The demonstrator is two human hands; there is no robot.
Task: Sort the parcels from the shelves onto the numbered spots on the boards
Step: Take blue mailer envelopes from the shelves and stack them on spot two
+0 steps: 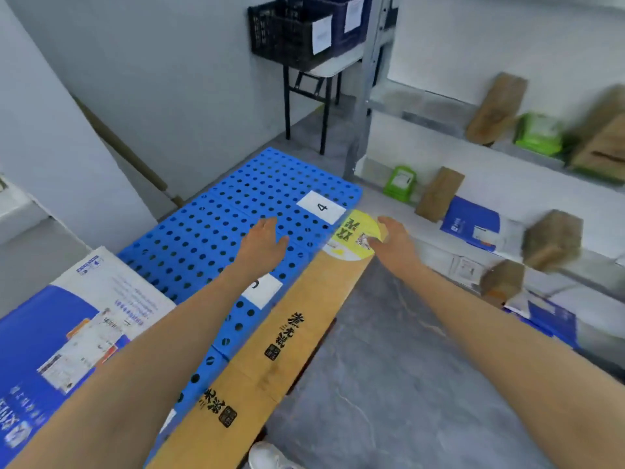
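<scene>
The shelves point(422, 106) are standing on the right, and brown boxes, green packs and blue bags are waiting on them. The blue boards point(209, 231) are lying on the floor in the middle, running from near to far.

The long carton point(270, 367) is the parcel in hand. It is lying along the right edge of the boards, and its far end, with the yellow sticker point(355, 231), is reaching just beside the label 4 point(321, 207). A blue and white mailer point(50, 333) is already resting on the near left part of the boards. A second label point(262, 289) is showing between the carton and the left forearm, but the arm is covering part of its number.

The right hand point(394, 245) is holding the far end of the carton, with its fingers bent onto the edge by the sticker. The left hand point(263, 245) is hovering over the boards with straight, spread fingers, and it is gripping nothing.

I think the person is setting this carton on its spot. Such a long box is probably swinging easily when one end is pushed, so the left hand should be pressing its left side while the right hand is guiding the far end. The carton should not be covering a number, and its side over the floor should be coming fully onto the boards.
</scene>
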